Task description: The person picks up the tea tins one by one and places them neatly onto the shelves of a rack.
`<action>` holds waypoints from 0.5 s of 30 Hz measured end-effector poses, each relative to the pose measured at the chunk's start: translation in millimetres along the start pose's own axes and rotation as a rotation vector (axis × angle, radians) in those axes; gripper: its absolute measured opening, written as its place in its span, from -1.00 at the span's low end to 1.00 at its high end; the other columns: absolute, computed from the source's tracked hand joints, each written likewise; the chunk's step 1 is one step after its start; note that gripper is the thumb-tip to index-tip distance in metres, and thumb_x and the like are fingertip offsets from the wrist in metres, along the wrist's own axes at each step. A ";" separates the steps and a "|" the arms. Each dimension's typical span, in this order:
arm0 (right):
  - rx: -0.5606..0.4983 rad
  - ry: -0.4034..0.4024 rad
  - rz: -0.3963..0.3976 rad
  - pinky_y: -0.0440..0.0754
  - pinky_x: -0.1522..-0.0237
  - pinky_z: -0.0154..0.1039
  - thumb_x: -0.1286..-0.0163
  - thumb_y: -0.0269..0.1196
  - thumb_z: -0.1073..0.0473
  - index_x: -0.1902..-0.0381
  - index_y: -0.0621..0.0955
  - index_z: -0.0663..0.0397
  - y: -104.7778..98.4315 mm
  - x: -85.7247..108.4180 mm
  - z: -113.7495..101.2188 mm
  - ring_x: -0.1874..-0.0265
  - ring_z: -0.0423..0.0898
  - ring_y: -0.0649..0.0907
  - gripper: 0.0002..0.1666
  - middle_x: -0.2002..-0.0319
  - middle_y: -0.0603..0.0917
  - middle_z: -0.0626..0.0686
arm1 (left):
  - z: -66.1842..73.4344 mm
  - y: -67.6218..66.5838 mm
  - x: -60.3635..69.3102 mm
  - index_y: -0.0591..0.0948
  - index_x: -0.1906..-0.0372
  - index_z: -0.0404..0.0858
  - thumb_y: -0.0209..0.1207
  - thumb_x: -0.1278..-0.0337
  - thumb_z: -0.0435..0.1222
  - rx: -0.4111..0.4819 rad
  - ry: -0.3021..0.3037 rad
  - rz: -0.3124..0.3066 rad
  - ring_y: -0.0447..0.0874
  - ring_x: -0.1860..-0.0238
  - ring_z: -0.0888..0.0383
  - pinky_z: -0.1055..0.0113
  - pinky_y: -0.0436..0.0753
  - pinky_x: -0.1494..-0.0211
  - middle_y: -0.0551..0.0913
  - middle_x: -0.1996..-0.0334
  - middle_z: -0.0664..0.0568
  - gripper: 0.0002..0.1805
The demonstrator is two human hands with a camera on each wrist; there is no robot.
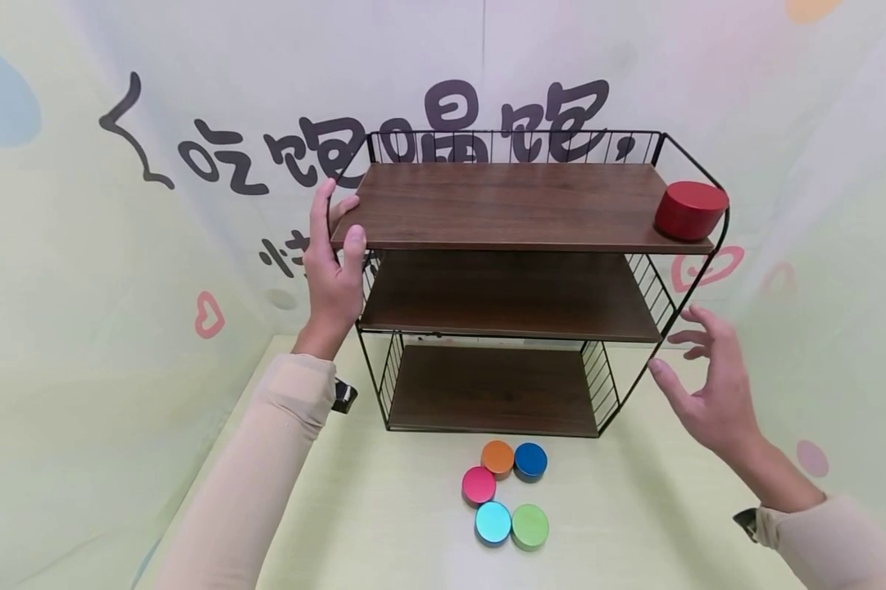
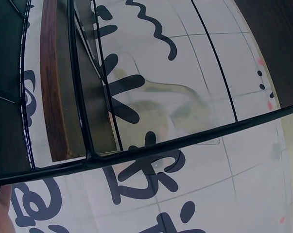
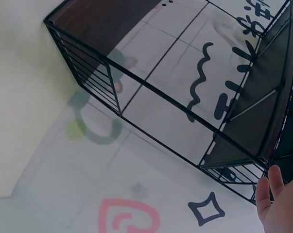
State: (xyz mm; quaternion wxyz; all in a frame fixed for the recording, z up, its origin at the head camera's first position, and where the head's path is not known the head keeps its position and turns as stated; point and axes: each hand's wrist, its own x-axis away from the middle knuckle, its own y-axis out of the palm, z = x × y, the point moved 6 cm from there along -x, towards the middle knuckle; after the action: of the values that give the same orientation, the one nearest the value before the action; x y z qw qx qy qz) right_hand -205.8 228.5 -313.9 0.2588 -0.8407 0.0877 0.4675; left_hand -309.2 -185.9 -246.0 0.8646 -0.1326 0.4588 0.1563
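A three-tier rack [image 1: 509, 205] with dark wood boards and black wire sides stands in front of me. My left hand [image 1: 335, 262] is at its upper left front corner, fingers extended about the side wire and thumb raised before the board edge. Whether it bears on the wire is unclear. Beside the right front post is my right hand [image 1: 715, 385], its fingers spread and loosely bent, holding nothing. A round red tin [image 1: 692, 211] sits at the right end of the top board. Each wrist view shows the black wire frame [image 2: 185, 138] with only a little of the hand.
Several small round tins lie on the pale table before the rack: orange [image 1: 497, 457], blue [image 1: 531, 460], pink [image 1: 479, 485], light blue [image 1: 493, 522] and green [image 1: 530, 525]. Behind the rack hangs a pale printed backdrop [image 1: 214, 49] with dark lettering.
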 end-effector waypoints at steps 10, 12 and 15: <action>0.008 0.023 -0.036 0.36 0.07 -0.44 -0.37 0.23 -0.09 -0.25 0.33 0.59 13.6 37.9 25.6 -0.01 -0.38 0.55 -0.14 -0.08 0.44 0.51 | 28.0 0.6 -0.2 0.25 -0.39 -0.52 -0.04 -0.27 -0.32 0.017 0.000 -0.001 0.50 -0.20 -0.17 0.36 0.37 -0.14 0.58 -0.10 -0.40 -0.38; 0.015 0.029 -0.049 0.35 0.07 -0.45 -0.38 0.22 -0.15 -0.26 0.34 0.56 17.9 47.2 31.3 0.00 -0.36 0.55 -0.13 -0.09 0.46 0.45 | 29.0 0.4 -0.1 0.25 -0.39 -0.51 -0.04 -0.27 -0.31 0.020 -0.003 -0.004 0.50 -0.19 -0.16 0.36 0.38 -0.13 0.57 -0.10 -0.40 -0.38; 0.021 0.028 -0.071 0.37 0.08 -0.43 -0.38 0.19 -0.24 -0.27 0.37 0.51 25.8 60.1 35.1 0.03 -0.29 0.56 -0.09 -0.10 0.49 0.38 | 27.8 0.1 0.3 0.25 -0.40 -0.50 -0.04 -0.28 -0.30 0.022 -0.008 -0.006 0.51 -0.19 -0.14 0.36 0.39 -0.11 0.57 -0.11 -0.39 -0.38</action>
State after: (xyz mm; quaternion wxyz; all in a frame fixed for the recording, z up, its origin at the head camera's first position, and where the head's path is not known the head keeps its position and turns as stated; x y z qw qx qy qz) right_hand -208.9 230.4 -388.0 0.2829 -0.8470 0.0666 0.4451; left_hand -288.2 -175.4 -231.2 0.8681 -0.1240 0.4568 0.1494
